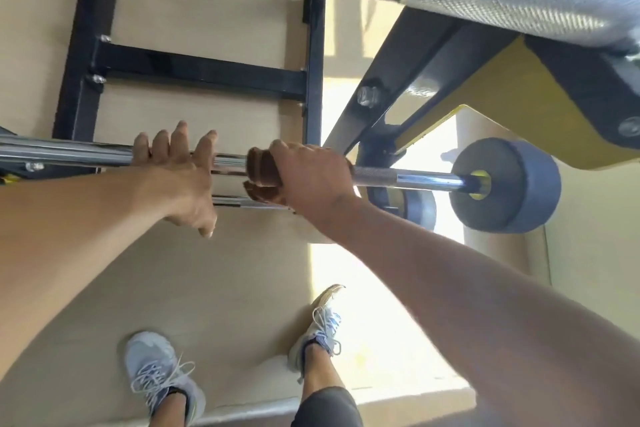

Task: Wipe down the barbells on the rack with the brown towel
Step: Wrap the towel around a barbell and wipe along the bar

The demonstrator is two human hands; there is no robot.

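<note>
Right hand (311, 177) wraps the brown towel (261, 177) tight around the barbell (415, 180) to rub it; just beside, left hand (180, 170) rests fingers spread, steadying the bar

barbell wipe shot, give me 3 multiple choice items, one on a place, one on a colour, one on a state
1. Where is the brown towel?
A. on the floor
B. wrapped around the barbell under the right hand
C. draped over a shoe

2. What colour is the weight plate on the bar's end?
A. red
B. green
C. grey-blue

3. How is the left hand?
A. fingers spread, resting on the bar
C. clenched round the towel
B. hanging at the side

Answers: 1 B, the towel bulges from the right fist on the bar; 2 C, the plate reads grey-blue; 3 A, the fingers are splayed over the chrome.
</note>
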